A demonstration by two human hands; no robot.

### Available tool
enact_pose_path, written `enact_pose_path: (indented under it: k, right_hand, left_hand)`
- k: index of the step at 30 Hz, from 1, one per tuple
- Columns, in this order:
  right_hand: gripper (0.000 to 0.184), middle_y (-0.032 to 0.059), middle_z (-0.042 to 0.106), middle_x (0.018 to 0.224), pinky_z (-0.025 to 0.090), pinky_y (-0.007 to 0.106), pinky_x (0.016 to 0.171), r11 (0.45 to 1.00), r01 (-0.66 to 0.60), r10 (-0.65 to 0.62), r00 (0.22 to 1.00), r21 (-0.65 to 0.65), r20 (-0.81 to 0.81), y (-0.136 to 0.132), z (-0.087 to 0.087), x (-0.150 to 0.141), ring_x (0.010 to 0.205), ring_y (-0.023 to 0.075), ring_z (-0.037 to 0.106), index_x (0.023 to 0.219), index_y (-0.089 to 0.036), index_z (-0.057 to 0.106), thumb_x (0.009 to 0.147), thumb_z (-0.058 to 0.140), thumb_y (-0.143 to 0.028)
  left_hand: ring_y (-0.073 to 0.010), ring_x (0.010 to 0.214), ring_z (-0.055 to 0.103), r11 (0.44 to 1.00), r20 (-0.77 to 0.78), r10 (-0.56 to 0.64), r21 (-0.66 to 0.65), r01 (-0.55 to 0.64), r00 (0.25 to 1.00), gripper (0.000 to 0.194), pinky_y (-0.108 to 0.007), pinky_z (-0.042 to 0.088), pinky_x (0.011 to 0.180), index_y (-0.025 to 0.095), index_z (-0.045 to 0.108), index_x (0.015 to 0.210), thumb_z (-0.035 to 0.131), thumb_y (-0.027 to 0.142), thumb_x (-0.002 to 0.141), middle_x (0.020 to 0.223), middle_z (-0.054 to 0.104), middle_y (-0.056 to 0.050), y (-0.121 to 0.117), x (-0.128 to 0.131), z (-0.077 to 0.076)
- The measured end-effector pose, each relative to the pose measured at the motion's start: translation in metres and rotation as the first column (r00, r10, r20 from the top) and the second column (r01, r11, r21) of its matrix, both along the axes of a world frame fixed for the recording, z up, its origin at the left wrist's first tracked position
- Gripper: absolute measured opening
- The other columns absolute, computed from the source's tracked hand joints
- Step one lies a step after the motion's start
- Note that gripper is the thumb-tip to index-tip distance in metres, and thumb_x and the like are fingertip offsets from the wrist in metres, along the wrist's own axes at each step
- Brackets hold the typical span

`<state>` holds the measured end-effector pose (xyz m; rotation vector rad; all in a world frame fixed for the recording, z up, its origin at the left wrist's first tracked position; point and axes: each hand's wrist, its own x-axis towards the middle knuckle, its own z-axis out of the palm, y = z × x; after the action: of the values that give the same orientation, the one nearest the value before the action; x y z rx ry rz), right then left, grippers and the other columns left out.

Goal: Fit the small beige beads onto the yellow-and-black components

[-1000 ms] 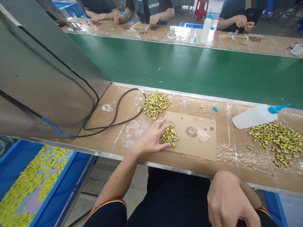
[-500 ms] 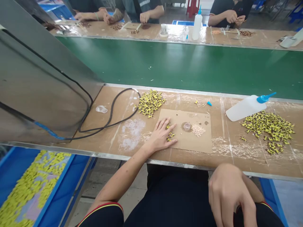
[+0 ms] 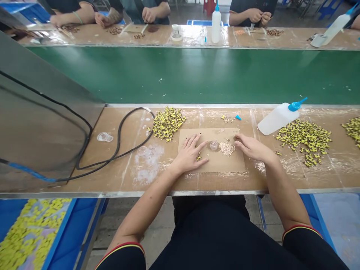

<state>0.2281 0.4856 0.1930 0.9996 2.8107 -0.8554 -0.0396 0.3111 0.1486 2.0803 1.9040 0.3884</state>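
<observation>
My left hand (image 3: 189, 156) lies on a cardboard sheet (image 3: 222, 165) with its fingers spread. Small yellow-and-black pieces (image 3: 198, 157) show partly beneath it. At the sheet's right edge, my right hand (image 3: 251, 147) rests with fingers stretched toward the upper right corner; nothing visible is in it. Between the hands stand a small clear round cup (image 3: 213, 145) and, right beside it, a heap of tiny pale beige bits (image 3: 227, 149).
A pile of yellow-and-black pieces (image 3: 168, 123) sits left of the sheet. To the right, a white squeeze bottle (image 3: 277, 120) leans on another pile (image 3: 305, 137). A black cable (image 3: 119, 138) loops at left. Beyond the green belt (image 3: 180, 75), several people work.
My right hand has come up from near my lap to the cardboard's right edge. The left hand stays on the sheet, and the camera view has shifted.
</observation>
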Motion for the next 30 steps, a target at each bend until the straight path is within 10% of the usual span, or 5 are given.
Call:
enact_pose_path:
  k: [6, 11, 21, 30]
  right_hand:
    - [0.029, 0.0127, 0.078, 0.115, 0.055, 0.040, 0.087, 0.996, -0.070, 0.062, 0.986, 0.047, 0.156, 0.024, 0.021, -0.014, 0.103, 0.0291, 0.074, 0.118, -0.019, 0.066, 0.104, 0.045, -0.034]
    - [0.023, 0.0096, 0.080, 0.101, 0.054, 0.038, 0.084, 0.988, 0.075, -0.070, 0.997, 0.132, -0.038, 0.029, 0.018, -0.025, 0.097, 0.0256, 0.073, 0.103, -0.018, 0.072, 0.100, 0.050, -0.023]
    - [0.022, 0.0067, 0.074, 0.087, 0.048, 0.032, 0.071, 0.980, 0.027, 0.032, 0.957, 0.198, -0.288, 0.007, 0.019, -0.013, 0.077, 0.0197, 0.067, 0.095, -0.019, 0.075, 0.098, 0.055, -0.029]
    - [0.024, 0.0067, 0.074, 0.084, 0.049, 0.034, 0.070, 0.977, 0.062, -0.008, 0.966, 0.204, -0.257, 0.009, 0.020, -0.010, 0.071, 0.0197, 0.065, 0.095, -0.020, 0.077, 0.098, 0.055, -0.032]
  left_hand:
    - [-0.0388, 0.150, 0.038, 1.000, 0.102, -0.002, 0.025, -0.001, 0.995, 0.076, -0.060, 0.032, 0.124, 0.017, 0.046, 0.148, 0.065, 0.060, 0.089, 0.156, 0.047, -0.020, 0.022, -0.040, 0.037]
    - [-0.0226, 0.099, 0.065, 0.983, 0.205, 0.085, 0.144, -0.116, 0.975, 0.020, -0.041, 0.053, 0.093, 0.016, 0.065, 0.101, 0.052, 0.029, 0.093, 0.102, 0.069, -0.008, 0.038, -0.057, 0.061]
    - [-0.0186, 0.080, 0.062, 0.956, 0.096, -0.293, 0.036, 0.291, 0.951, 0.019, -0.032, 0.044, 0.074, 0.018, 0.077, 0.092, 0.059, 0.023, 0.095, 0.087, 0.067, -0.006, 0.028, -0.012, 0.033]
    - [-0.0215, 0.083, 0.064, 0.946, -0.056, -0.326, -0.019, 0.325, 0.944, 0.023, -0.034, 0.043, 0.076, 0.017, 0.073, 0.078, 0.056, 0.017, 0.094, 0.086, 0.069, -0.007, 0.036, 0.006, 0.022]
